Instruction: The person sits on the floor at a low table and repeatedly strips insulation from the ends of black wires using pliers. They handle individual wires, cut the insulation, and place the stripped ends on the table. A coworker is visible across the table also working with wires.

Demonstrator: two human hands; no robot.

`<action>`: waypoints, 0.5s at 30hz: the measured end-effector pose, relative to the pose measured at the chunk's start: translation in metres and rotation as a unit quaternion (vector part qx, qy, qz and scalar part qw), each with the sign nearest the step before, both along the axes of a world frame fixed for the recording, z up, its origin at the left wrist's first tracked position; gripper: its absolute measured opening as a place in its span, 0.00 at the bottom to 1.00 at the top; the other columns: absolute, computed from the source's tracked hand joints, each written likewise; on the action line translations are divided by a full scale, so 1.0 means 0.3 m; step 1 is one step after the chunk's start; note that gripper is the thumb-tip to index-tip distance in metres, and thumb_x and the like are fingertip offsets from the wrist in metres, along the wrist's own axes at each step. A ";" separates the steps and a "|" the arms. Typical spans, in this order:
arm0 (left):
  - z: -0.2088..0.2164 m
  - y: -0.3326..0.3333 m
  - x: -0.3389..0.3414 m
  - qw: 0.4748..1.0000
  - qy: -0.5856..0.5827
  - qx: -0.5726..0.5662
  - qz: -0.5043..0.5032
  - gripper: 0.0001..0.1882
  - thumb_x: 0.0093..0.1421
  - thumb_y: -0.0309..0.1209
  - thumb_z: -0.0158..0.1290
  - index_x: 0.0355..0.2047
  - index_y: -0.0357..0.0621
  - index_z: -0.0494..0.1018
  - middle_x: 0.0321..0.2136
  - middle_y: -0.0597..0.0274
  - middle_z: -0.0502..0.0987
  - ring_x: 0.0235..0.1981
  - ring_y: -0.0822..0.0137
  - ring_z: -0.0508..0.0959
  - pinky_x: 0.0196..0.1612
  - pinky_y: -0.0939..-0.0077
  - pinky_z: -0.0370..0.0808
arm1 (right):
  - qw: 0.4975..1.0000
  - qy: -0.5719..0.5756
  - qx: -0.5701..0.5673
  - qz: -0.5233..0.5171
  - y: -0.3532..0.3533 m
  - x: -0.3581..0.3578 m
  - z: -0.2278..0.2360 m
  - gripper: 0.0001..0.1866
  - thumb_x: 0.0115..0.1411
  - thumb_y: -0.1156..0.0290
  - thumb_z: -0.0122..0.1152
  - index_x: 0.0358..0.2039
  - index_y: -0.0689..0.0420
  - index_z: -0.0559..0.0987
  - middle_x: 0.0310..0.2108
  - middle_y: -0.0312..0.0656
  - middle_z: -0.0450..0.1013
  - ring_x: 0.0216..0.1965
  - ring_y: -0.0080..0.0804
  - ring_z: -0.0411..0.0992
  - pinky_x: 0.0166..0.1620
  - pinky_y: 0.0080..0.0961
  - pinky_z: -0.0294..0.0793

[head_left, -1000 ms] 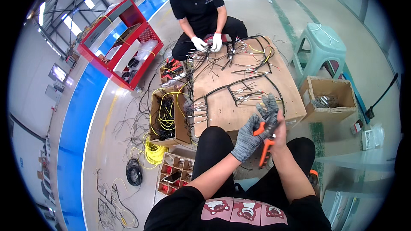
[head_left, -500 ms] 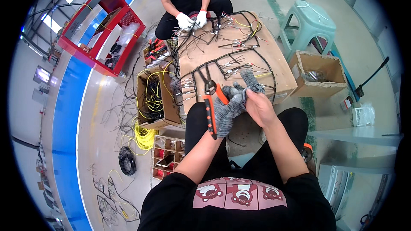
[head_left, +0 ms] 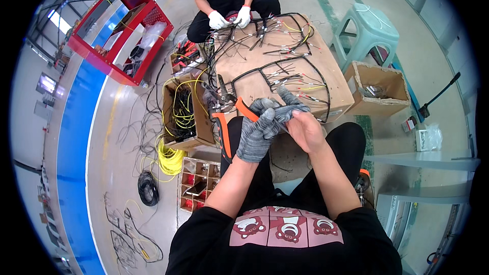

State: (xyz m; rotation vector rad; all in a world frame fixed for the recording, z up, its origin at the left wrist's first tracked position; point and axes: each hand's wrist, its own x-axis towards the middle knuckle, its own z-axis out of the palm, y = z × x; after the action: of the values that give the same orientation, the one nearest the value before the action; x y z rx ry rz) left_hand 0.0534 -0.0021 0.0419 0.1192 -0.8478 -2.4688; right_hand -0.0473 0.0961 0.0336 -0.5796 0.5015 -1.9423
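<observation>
My left hand (head_left: 256, 137), in a grey knit glove, holds pliers with orange and black handles (head_left: 224, 135); their jaws point away from me. Its thumb and fingers also grip the cuff side of a second grey glove (head_left: 293, 109). That glove is bunched over the fingers of my right hand (head_left: 309, 135), whose palm and wrist are bare. The right fingers themselves are hidden under the knit. Just beyond both hands, a black wire harness (head_left: 326, 87) with several labelled, loose ends lies on a cardboard-coloured work surface (head_left: 237, 57).
Across the surface, a co-worker's white-gloved hands (head_left: 243, 16) handle another harness. To the left stand a box of cables (head_left: 204, 127), a yellow wire coil (head_left: 170, 160) and a divided tray (head_left: 184, 193). On the right are a cardboard box (head_left: 392, 101) and a green stool (head_left: 374, 28).
The pliers have swung left and lower with my left hand. The glove's loose fingers have shifted left and now lie flatter over my right hand. The co-worker's hands have moved apart.
</observation>
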 end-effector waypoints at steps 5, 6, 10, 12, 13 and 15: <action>0.021 0.047 0.043 0.988 -0.058 -0.142 0.030 0.08 0.54 0.23 0.56 0.36 0.43 0.72 0.33 0.64 0.75 0.29 0.74 0.73 0.33 0.86 0.70 | 0.995 0.037 0.055 -0.072 -0.021 0.037 -0.005 0.27 0.63 0.70 0.41 0.63 0.59 0.52 0.56 0.49 0.61 0.56 0.36 0.62 0.57 0.31 0.61; 0.021 0.062 0.049 0.970 -0.075 -0.228 0.039 0.08 0.54 0.23 0.56 0.35 0.43 0.73 0.33 0.65 0.74 0.31 0.73 0.74 0.36 0.85 0.70 | 0.990 0.023 0.115 -0.083 -0.027 0.034 -0.026 0.26 0.64 0.73 0.41 0.63 0.56 0.52 0.58 0.46 0.58 0.56 0.35 0.61 0.54 0.33 0.66; 0.002 0.144 0.055 0.853 -0.069 -0.516 0.036 0.11 0.48 0.16 0.58 0.31 0.40 0.74 0.30 0.64 0.72 0.31 0.74 0.73 0.35 0.82 0.71 | 0.940 0.068 0.227 -0.246 -0.095 -0.001 -0.018 0.26 0.65 0.73 0.43 0.62 0.54 0.53 0.62 0.39 0.50 0.56 0.37 0.60 0.51 0.44 0.70; 0.015 0.178 0.051 0.854 -0.079 -0.512 -0.036 0.11 0.48 0.16 0.58 0.32 0.40 0.74 0.30 0.63 0.72 0.30 0.72 0.73 0.34 0.80 0.71 | 0.829 0.397 0.265 -0.293 -0.066 -0.169 -0.204 0.25 0.65 0.69 0.43 0.62 0.54 0.54 0.62 0.40 0.50 0.57 0.38 0.60 0.52 0.44 0.69; -0.030 0.191 0.073 0.872 -0.088 -0.481 -0.031 0.09 0.50 0.18 0.57 0.32 0.39 0.73 0.30 0.63 0.72 0.31 0.72 0.72 0.37 0.79 0.70 | 0.917 0.143 0.271 -0.255 -0.073 -0.101 -0.070 0.25 0.65 0.63 0.43 0.61 0.56 0.56 0.61 0.42 0.52 0.57 0.39 0.60 0.53 0.43 0.67; -0.070 0.235 0.073 0.902 -0.092 -0.417 -0.060 0.07 0.53 0.20 0.56 0.33 0.39 0.73 0.30 0.64 0.71 0.34 0.72 0.71 0.40 0.79 0.68 | 0.955 -0.159 0.116 -0.219 -0.048 -0.091 0.048 0.27 0.65 0.56 0.42 0.58 0.59 0.59 0.58 0.46 0.56 0.56 0.41 0.60 0.55 0.42 0.65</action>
State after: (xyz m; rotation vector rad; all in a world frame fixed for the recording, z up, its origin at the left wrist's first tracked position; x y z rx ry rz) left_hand 0.0754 0.0685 0.0209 -0.0125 -1.9575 -2.0003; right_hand -0.0745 0.0819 0.0481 0.0072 0.6804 -2.2959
